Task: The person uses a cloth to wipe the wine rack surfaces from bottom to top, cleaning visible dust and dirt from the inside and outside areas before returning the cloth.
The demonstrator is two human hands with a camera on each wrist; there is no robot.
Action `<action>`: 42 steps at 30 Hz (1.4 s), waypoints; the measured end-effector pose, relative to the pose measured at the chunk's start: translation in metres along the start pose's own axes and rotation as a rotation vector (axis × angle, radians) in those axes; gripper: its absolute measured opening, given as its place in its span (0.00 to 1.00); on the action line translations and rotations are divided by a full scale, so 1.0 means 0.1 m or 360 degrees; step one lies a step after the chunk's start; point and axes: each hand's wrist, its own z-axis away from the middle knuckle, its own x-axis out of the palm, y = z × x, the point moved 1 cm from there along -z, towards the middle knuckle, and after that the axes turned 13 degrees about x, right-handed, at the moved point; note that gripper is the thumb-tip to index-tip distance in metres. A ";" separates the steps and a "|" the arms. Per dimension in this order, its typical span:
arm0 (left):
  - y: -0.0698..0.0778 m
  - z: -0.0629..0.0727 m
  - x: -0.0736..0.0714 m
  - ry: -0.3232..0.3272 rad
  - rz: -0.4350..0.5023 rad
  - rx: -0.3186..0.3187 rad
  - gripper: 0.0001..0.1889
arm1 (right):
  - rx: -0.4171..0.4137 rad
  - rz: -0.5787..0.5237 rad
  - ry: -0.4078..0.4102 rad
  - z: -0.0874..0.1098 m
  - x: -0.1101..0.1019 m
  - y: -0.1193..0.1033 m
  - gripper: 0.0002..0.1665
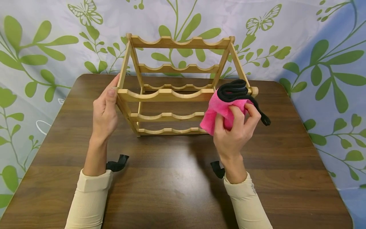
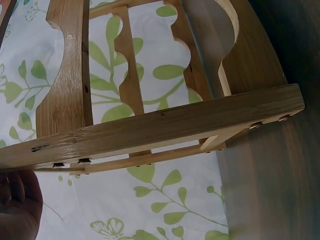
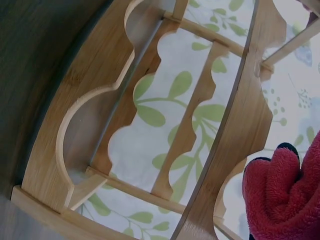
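Note:
A wooden wine rack [image 1: 168,94] with scalloped rails stands upright on the table. At its left front upper corner, my left hand [image 1: 105,116] holds the frame, thumb in front and fingers along the side. In the left wrist view that hand [image 2: 19,205] shows at the lower left, below the side post. My right hand [image 1: 235,133] grips a bunched pink cloth [image 1: 211,111] with a dark edge against the front top rail near the right corner. The cloth [image 3: 285,200] fills the lower right of the right wrist view, and the fingers are hidden there.
The brown wooden table [image 1: 171,190] reaches back to a white curtain [image 1: 108,19] printed with green leaves and butterflies. Black straps [image 1: 118,163] hang beside both wrists. The rack's round post end [image 1: 254,91] juts out at the right.

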 end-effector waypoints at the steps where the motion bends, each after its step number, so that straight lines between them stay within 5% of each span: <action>1: 0.00 0.00 -0.01 -0.0005 -0.0011 0.0003 0.21 | 0.0011 0.0004 -0.0009 -0.01 -0.01 0.00 0.11; 10: 0.04 -0.02 -0.02 -0.0030 -0.0014 -0.0067 0.20 | 0.0087 0.0056 -0.0031 -0.05 -0.07 0.03 0.13; 24: 0.11 -0.04 -0.05 -0.0156 0.0061 -0.0126 0.21 | -0.0014 -0.0328 0.0155 0.11 0.01 -0.11 0.13; 29: 0.10 -0.03 -0.06 -0.0142 0.0074 -0.0161 0.21 | -0.0163 -0.0445 -0.0021 0.32 0.12 -0.26 0.12; 35: 0.09 -0.01 -0.07 -0.0142 0.0086 -0.0195 0.21 | -0.0405 -0.0376 -0.0332 0.58 0.25 -0.42 0.13; 42: 0.09 -0.02 -0.07 -0.0147 0.0035 -0.0135 0.21 | -0.0413 -0.0167 -0.0729 0.86 0.41 -0.52 0.07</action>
